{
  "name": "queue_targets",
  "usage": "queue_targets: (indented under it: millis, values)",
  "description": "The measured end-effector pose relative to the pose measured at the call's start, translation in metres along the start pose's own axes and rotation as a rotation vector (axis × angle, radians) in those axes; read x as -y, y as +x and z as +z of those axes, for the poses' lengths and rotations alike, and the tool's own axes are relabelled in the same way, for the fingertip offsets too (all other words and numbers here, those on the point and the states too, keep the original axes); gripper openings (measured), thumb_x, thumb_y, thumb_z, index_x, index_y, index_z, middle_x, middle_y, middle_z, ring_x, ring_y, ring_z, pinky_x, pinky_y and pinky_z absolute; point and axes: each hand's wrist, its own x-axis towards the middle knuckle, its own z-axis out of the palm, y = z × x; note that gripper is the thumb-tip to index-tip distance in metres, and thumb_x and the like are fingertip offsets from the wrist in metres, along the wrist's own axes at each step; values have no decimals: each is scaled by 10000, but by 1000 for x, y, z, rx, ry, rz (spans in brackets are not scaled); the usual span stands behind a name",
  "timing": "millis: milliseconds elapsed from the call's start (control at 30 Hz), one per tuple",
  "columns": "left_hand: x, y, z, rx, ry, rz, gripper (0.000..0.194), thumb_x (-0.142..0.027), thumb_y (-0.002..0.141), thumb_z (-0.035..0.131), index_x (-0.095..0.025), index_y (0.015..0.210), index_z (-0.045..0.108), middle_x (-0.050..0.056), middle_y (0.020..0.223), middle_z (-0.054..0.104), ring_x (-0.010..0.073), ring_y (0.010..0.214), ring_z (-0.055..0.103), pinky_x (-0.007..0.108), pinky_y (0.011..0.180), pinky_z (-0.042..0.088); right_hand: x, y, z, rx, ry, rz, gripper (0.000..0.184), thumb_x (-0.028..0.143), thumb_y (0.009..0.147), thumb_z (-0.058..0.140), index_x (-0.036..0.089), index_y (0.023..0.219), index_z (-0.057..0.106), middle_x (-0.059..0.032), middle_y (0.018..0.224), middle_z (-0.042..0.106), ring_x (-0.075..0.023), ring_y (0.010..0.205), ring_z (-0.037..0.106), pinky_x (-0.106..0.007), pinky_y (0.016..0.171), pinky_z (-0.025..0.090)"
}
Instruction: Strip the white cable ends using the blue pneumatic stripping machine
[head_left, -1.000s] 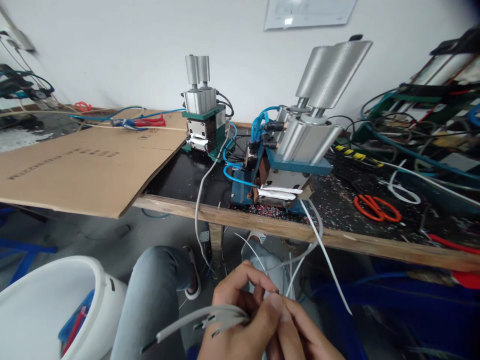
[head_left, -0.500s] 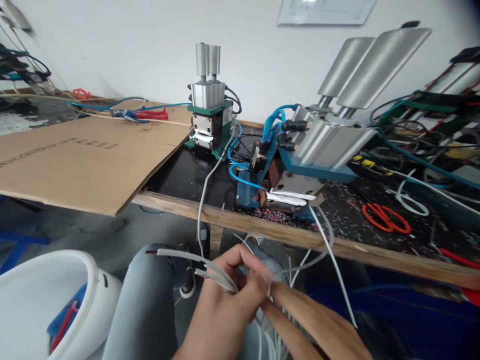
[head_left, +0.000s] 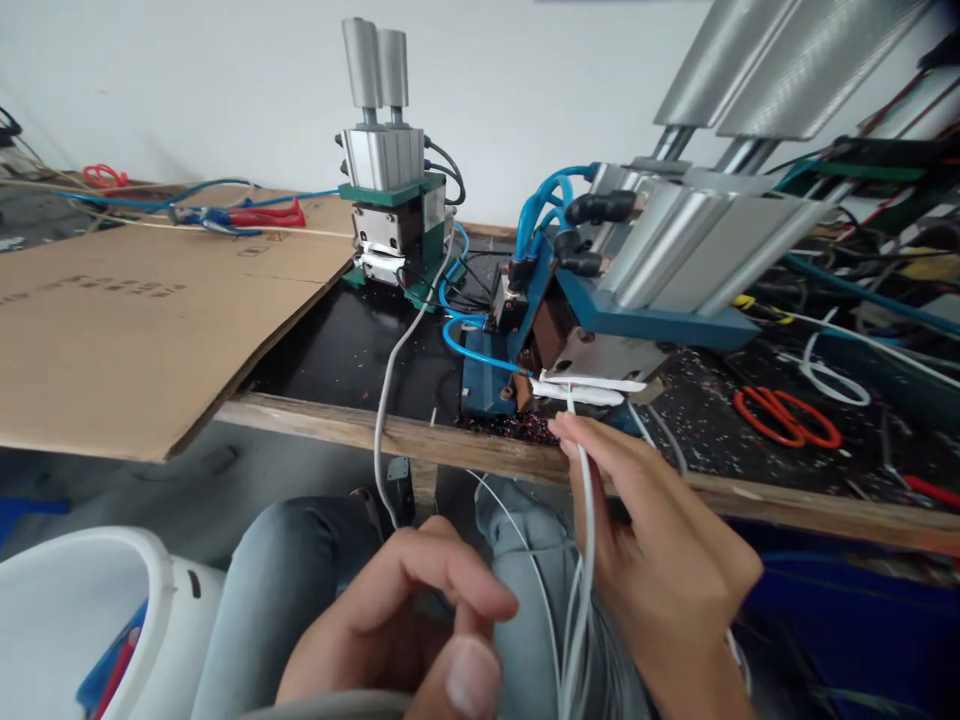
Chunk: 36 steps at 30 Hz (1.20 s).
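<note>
Littered black bench point(head_left: 322, 350); white wall point(head_left: 225, 90); right hand point(head_left: 660, 545) pinches cable point(head_left: 588, 510); left hand point(head_left: 397, 615) curled, hold unclear

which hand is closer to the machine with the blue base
Right: the right hand is just in front of the machine, pinching a cable; the left hand is farther back, low in view.

Right hand point(head_left: 664, 560) pinching thin grey-white cable point(head_left: 589, 515), tip at blue-and-silver metal machine point(head_left: 675, 255); curled left hand point(head_left: 397, 600); white plastic bucket point(head_left: 184, 620)
</note>
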Motion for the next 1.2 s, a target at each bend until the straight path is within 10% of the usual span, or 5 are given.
queue_targets:
  millis: [567,767,1200]
  values:
    - [4,-3,4,-128,105,121,445,-649,591,1002,-279,701,781,-37,680,375,39,521,144,283,537,49,-8,4,-1,45,-64,29,263,-23,1007,624,113,1203,733,-93,1144,800,-171,1045,783,-286,984,641]
    - [3,-7,-2,39,165,179,350,-584,670,966,-358,873,793,-23,773,301,87,584,55,316,586,82,-7,9,1,31,-49,46,221,-12,1017,610,70,1161,757,-119,1125,802,-167,1041,789,-251,1015,610]
    - [5,-5,-24,147,237,201,360,-636,660,928,-444,920,768,36,760,380,234,735,448,324,665,229,-7,10,1,48,-51,64,248,14,1038,575,129,1193,731,-102,1136,803,-197,1007,801,-298,987,649]
